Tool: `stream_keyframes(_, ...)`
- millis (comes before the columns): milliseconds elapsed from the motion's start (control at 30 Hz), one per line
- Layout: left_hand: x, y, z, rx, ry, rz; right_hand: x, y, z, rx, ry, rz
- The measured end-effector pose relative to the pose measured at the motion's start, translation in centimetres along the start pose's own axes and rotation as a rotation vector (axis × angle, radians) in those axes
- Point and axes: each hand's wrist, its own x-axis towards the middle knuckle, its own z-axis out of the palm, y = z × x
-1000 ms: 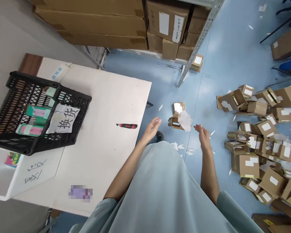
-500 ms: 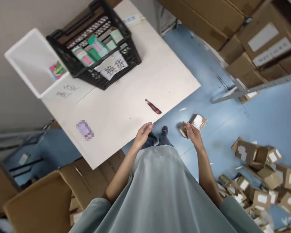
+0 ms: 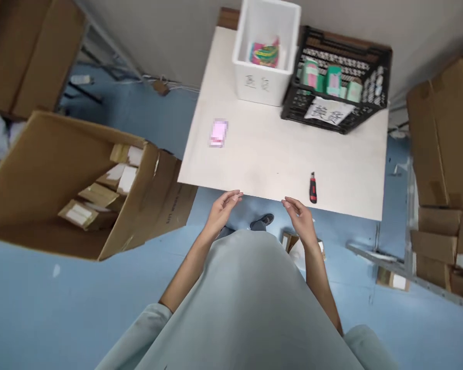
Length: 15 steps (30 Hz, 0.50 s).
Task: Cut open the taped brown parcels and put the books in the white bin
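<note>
There lay the red-and-black cutter (image 3: 313, 189), on the white table (image 3: 254, 164) close to its front edge, near the right hand (image 3: 301, 218)! That hand was unclasped, fingers loosely bent; the left hand (image 3: 220, 211), just as loose, hovered by the same edge. Further back, a white bin (image 3: 247, 92) stood beside a black crate (image 3: 364, 114) wearing 1 paper sign (image 3: 330, 110). Off left, 1 big open carton (image 3: 150, 205) held small boxes (image 3: 98, 194).

1. From between our left hand (image 3: 221, 213) and right hand (image 3: 301, 221), we could pass forward over the table (image 3: 258, 154) up to the white bin (image 3: 262, 87).
2. Ahead of our right hand, the cutter (image 3: 313, 190), then the black crate (image 3: 354, 118), obstruct us.
3. Left of our left hand stands a large carton (image 3: 135, 216).
</note>
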Motion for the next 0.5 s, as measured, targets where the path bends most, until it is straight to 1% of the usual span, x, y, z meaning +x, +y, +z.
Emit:
stream_keyframes(133, -3.5, -1.2, -8.5, -0.117, 0.150, 0.043, 0.1, -4.0, 9.2, -0.078, -0.173, -0.089)
stream_keyframes(300, -8.1, -3.1, -18.9, -0.251, 0.360, 0.073, -0.5, -7.7, 21.0, -0.213, -0.391, -0.183)
stream_keyframes(400, -10.5, -4.3, -24.2, -0.324, 0.493, 0.108, -0.9, -9.6, 27.5, -0.286, -0.509, -0.217)
stream_keyframes(500, -12.5, -5.6, -28.5, -0.400, 0.619, 0.144, -1.3, -11.2, 33.4, -0.345, -0.628, -0.242)
